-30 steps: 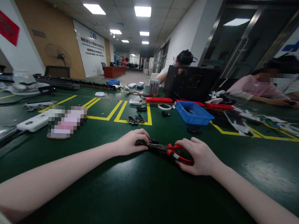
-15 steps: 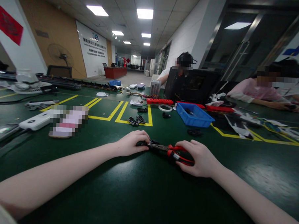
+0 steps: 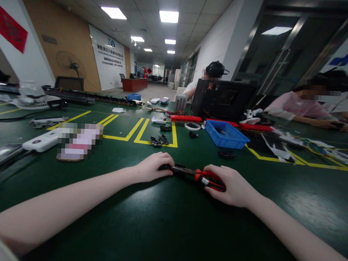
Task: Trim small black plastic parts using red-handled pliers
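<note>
My right hand is closed round the red handles of a pair of pliers that lie low over the green table. The plier jaws point left toward a small black part. My left hand is curled over that black part and presses it against the table. Most of the part is hidden under my fingers.
A blue bin stands behind my hands, with loose black parts by the yellow floor-tape lines. A white power strip lies at the left. Two people sit at the far side by a black computer case.
My right hand has squeezed the red handles a little closer together. Both hands stay in the same spot.
</note>
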### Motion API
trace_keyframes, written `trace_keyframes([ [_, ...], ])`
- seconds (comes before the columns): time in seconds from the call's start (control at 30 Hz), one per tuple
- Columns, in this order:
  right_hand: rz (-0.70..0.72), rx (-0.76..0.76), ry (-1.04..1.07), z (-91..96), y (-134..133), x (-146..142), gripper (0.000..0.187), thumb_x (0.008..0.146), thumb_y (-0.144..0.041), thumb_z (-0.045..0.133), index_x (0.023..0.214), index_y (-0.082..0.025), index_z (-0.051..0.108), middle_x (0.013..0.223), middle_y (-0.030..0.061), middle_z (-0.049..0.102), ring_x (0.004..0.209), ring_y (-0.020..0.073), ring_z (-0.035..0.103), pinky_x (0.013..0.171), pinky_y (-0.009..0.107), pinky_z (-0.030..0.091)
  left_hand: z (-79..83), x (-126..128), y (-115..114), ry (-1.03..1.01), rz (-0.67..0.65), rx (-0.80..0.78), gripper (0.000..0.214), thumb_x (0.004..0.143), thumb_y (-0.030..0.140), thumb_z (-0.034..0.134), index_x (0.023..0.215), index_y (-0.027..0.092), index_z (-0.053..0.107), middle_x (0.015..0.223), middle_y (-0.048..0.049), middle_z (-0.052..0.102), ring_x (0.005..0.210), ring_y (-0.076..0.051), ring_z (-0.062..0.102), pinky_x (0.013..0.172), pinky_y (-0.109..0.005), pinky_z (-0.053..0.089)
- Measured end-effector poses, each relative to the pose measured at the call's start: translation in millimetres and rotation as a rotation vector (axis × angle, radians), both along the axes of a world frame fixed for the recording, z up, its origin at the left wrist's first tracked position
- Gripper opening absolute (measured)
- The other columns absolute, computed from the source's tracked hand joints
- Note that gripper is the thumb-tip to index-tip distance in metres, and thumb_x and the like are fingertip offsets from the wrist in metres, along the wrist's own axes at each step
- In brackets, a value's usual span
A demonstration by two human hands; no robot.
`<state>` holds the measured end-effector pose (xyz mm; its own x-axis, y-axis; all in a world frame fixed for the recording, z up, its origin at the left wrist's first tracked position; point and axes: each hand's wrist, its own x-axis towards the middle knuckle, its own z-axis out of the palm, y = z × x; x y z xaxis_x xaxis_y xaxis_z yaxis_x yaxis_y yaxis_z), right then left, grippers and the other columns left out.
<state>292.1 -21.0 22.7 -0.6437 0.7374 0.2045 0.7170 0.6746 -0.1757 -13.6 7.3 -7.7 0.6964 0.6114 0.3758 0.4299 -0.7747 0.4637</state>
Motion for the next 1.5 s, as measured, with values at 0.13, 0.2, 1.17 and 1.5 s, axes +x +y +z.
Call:
trace_keyframes([
  [0.13,-0.014,-0.005,-0.004,3.2,-2.0,-2.8,0.032,0.078,-0.038,0.063,0.106,-0.023,0.058,0.082,0.0032,0.068,0.069,0.0196,0.063,0.063,0.031,0.047,0.4,-0.2,-0.6,0.007,0.005,-0.007,0.012,0.090,0.021,0.065,0.102,0.018,0.063,0.111,-0.0074,0.063,0.104,-0.023,0.059,0.091,-0.039,0.048],
  [0.2,-0.005,0.005,-0.014,4.2,-2.7,-3.6,0.032,0.077,-0.037,0.064,0.106,-0.023,0.058,0.082,0.0029,0.068,0.069,0.0196,0.063,0.063,0.031,0.047,1.2,-0.1,-1.3,0.008,0.005,-0.010,0.012,0.090,0.020,0.065,0.102,0.018,0.063,0.112,-0.0071,0.063,0.104,-0.023,0.059,0.092,-0.038,0.048],
  [1.17,0.150,0.407,-0.072,-2.6,1.7,6.4,0.047,0.078,-0.038,0.064,0.117,-0.013,0.058,0.101,0.0121,0.068,0.074,0.0209,0.059,0.068,0.036,0.048,1.2,-0.1,-0.7,0.047,0.000,-0.012,0.010,0.094,0.025,0.061,0.102,0.019,0.063,0.112,-0.0057,0.063,0.100,-0.022,0.058,0.089,-0.037,0.045],
  [1.5,0.202,0.532,-0.050,-4.7,6.0,9.5,0.047,0.080,-0.036,0.064,0.120,-0.012,0.058,0.102,0.0126,0.068,0.084,0.0220,0.064,0.072,0.035,0.048,0.7,-0.3,-0.4,0.033,-0.007,0.014,0.009,0.093,0.024,0.062,0.101,0.019,0.061,0.111,-0.0062,0.063,0.102,-0.023,0.058,0.089,-0.036,0.046],
])
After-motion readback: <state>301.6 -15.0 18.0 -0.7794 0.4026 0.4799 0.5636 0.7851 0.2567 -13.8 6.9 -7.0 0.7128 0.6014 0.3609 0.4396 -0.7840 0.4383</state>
